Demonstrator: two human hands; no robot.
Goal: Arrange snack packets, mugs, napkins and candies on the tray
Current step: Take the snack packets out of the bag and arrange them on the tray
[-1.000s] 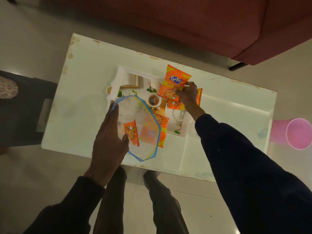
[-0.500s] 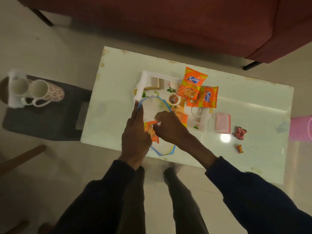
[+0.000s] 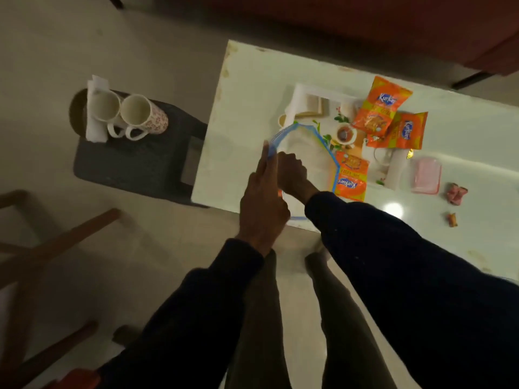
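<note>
My left hand (image 3: 261, 192) holds the left side of a clear plastic bag with a blue rim (image 3: 304, 127), fingers stretched along the rim and thumb against it. My right hand (image 3: 292, 174) is inside the bag. Its fingers curl on an orange snack packet (image 3: 280, 194), of which only a sliver shows. Three more orange packets (image 3: 380, 108) (image 3: 408, 131) (image 3: 351, 178) lie on or beside the white tray (image 3: 306, 89). Two mugs (image 3: 104, 108) (image 3: 143, 115) lie on white napkins (image 3: 95, 85) on a dark stool. Candies (image 3: 456, 193) (image 3: 452, 219) lie on the table at right.
The white table (image 3: 238, 96) stands in front of a red sofa (image 3: 365, 21). A pink lidded box (image 3: 425, 175) sits right of the tray. The dark stool (image 3: 134, 167) stands left of the table. Wooden chair legs (image 3: 56, 242) lie at lower left. My legs are at the table's near edge.
My right hand left the packets at the tray's far right and went into the bag. The view swung left, so the mugs and stool came into sight.
</note>
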